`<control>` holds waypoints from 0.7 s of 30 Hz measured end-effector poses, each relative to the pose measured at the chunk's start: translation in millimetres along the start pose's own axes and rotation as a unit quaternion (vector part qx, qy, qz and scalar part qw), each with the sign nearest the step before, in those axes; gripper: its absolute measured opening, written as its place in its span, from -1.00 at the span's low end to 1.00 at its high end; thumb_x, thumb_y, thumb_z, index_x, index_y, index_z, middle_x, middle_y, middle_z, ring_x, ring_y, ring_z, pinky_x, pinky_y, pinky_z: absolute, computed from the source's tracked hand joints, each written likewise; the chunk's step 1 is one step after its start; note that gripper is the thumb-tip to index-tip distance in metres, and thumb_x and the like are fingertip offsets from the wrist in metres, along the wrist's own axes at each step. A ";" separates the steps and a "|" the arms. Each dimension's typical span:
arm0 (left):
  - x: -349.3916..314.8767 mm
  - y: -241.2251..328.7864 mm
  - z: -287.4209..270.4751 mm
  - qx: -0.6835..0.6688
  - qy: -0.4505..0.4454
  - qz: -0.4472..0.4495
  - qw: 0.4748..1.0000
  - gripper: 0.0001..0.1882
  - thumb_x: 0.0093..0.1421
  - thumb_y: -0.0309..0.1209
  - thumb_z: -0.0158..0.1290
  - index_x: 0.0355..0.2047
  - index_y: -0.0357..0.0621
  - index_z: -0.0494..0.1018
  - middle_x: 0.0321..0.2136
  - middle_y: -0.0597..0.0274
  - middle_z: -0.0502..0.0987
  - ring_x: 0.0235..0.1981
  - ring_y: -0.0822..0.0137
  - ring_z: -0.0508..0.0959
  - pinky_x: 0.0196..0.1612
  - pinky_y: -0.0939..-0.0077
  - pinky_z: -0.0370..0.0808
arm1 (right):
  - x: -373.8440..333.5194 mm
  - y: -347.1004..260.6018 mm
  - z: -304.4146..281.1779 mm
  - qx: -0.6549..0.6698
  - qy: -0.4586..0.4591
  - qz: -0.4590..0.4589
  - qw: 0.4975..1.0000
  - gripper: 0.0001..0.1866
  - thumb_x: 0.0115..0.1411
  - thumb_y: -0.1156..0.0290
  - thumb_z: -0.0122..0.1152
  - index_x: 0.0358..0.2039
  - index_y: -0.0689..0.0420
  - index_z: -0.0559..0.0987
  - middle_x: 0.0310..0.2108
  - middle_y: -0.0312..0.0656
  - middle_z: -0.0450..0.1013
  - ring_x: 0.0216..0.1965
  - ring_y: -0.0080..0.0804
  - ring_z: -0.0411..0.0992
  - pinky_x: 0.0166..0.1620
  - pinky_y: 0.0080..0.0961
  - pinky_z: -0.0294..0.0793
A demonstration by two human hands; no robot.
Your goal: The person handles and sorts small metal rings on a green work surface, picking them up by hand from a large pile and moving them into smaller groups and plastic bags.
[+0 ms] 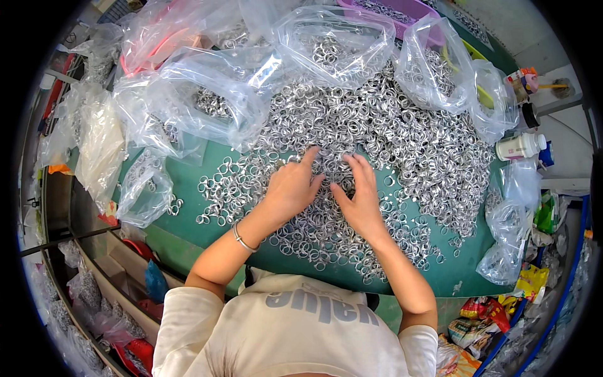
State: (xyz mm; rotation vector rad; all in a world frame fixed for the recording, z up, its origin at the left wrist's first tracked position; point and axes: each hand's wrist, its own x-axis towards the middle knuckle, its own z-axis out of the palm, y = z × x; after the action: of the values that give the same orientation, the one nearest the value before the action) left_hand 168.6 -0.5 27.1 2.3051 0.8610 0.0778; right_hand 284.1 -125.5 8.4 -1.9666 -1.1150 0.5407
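Observation:
A great heap of silver metal rings [377,119] covers the middle and far side of the green tabletop [188,229], thinning to loose rings nearer me. My left hand [292,183], with a bangle [244,239] on its wrist, lies on the rings at centre left. Its index finger points forward and its thumb is spread away. Close by to the right, my right hand [362,200] touches the same rings, thumb and fingers apart. No ring shows in the grip of either hand. Between the hands is a patch of densely lying rings.
Clear plastic bags with rings, one of them a large bag [336,47], line the far edge. Behind them is a purple basket [402,12]. A white bottle [520,146] lies at the right. More bags [146,188] rest at the left, beside a shelf with bins [116,270].

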 end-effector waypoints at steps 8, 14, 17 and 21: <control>-7.6 -14.7 -12.5 -0.067 -0.050 0.053 0.995 -0.56 0.06 -0.47 0.11 -0.01 -0.10 0.39 -0.54 0.02 0.54 -0.52 0.01 0.57 -0.42 0.28 0.46 | -25.8 -32.0 -2.2 -0.005 -0.085 -0.108 0.991 -0.47 0.05 0.46 0.20 0.08 0.16 0.34 0.13 -0.03 0.18 0.16 0.07 0.11 0.18 -0.12 0.08; -31.5 -25.6 -25.5 -0.102 -0.104 0.079 0.986 -0.56 0.07 -0.49 0.11 0.01 -0.11 0.41 -0.56 0.04 0.53 -0.56 0.11 0.55 -0.44 0.35 0.45 | -50.4 -43.3 -2.5 -0.033 -0.151 -0.133 0.979 -0.53 0.10 0.52 0.12 0.05 0.27 0.34 0.15 -0.01 0.18 0.27 0.09 0.00 0.23 -0.08 0.07; -41.5 -37.3 -23.6 -0.094 -0.090 0.093 0.987 -0.56 0.08 -0.49 0.11 0.02 -0.08 0.41 -0.56 0.04 0.53 -0.56 0.08 0.53 -0.45 0.33 0.43 | -61.8 -42.3 -7.9 -0.055 -0.227 -0.145 0.962 -0.58 0.12 0.54 0.10 0.03 0.25 0.38 0.16 -0.02 0.18 0.27 0.05 0.01 0.22 -0.10 0.12; -37.9 -25.9 -30.4 -0.075 -0.034 0.044 0.996 -0.50 0.08 -0.49 0.11 0.08 -0.04 0.36 -0.55 0.02 0.53 -0.54 0.04 0.53 -0.43 0.28 0.43 | -58.3 -19.1 -22.8 0.047 -0.184 -0.091 0.978 -0.61 0.13 0.49 0.13 0.00 0.27 0.40 0.10 -0.02 0.27 0.23 -0.05 0.13 0.19 -0.16 0.17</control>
State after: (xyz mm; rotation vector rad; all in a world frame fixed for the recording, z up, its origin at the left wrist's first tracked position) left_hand 116.2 8.5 41.3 2.1916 0.6953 0.0976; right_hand 259.3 -179.3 36.2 -1.7017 -1.4516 0.8647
